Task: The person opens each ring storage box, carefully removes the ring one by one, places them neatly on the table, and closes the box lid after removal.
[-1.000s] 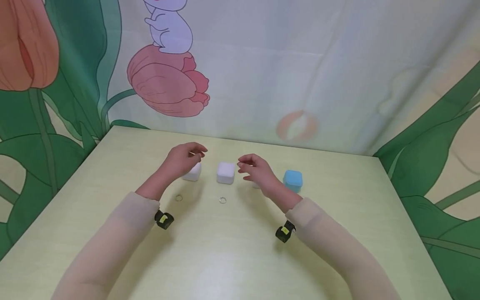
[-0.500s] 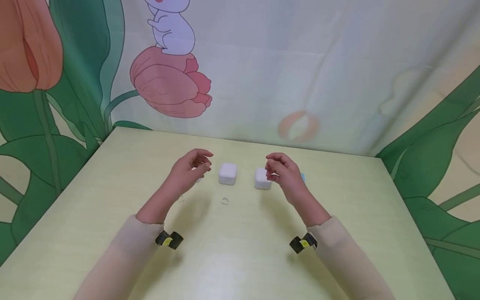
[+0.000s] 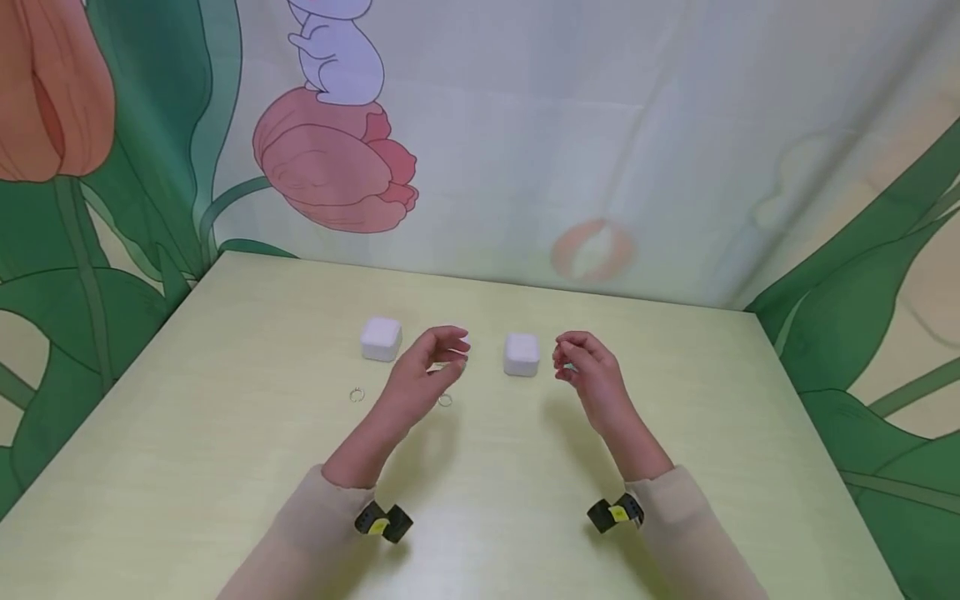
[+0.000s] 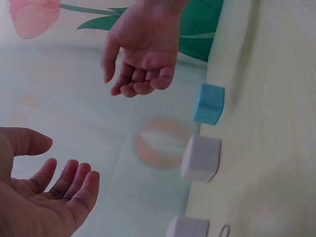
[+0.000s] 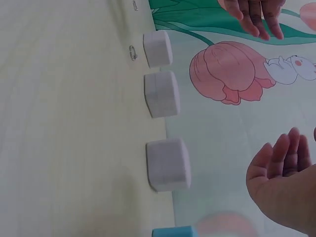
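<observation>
Currently, three white boxes [image 3: 521, 355] and, rightmost, one blue box [image 4: 209, 104] are standing closed beyond two rings [image 5: 133, 53]; left hand [image 3: 422, 375] and right hand [image 3: 596, 379] are hovering, thumbs apart from fingers.

- Open lane: table [image 3: 495, 517], on its near side, between left hand [image 3: 418, 379] and right hand [image 3: 600, 382]; both raised above the surface.
- Obstacles, left to right in one row: left white box [image 3: 381, 339], middle white box [image 5: 162, 94], right white box [image 3: 521, 355], blue box [image 4: 209, 103]; gaps separate neighbours.
- Left ring [image 3: 357, 394] and right ring [image 3: 446, 401]: low, near side of row.
- Curtain [image 3: 525, 142] bars passage beyond back edge.
</observation>
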A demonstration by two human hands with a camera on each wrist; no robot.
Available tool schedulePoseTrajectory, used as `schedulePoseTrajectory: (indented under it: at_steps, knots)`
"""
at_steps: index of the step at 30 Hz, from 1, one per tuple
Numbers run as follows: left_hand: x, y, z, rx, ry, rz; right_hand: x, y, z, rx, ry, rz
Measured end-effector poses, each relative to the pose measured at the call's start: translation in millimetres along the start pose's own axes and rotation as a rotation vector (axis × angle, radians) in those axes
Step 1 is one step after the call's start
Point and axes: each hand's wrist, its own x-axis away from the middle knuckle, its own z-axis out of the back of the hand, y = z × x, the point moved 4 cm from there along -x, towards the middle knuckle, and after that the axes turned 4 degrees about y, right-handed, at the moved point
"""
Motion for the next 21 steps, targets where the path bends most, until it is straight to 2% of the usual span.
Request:
schedulePoseTrajectory:
  at_steps: [5, 13, 21]
  knots:
    - [3.3, -13.4, -22.8, 0.078, -0.033, 0.037, -1.3, 11.6, 6.0, 0.071, 0.023, -0.003]
    - [-4.8, -27.3, -47.7, 0.084, -0.081, 0.075, -8.4, 24.1, 7.9, 0.2, -0.104, -0.002]
    - [-22.0, -44.9, -68.7, 0.101, -0.046, 0.125, -18.0, 36.2, 13.4, 0.304, -0.163, -0.018]
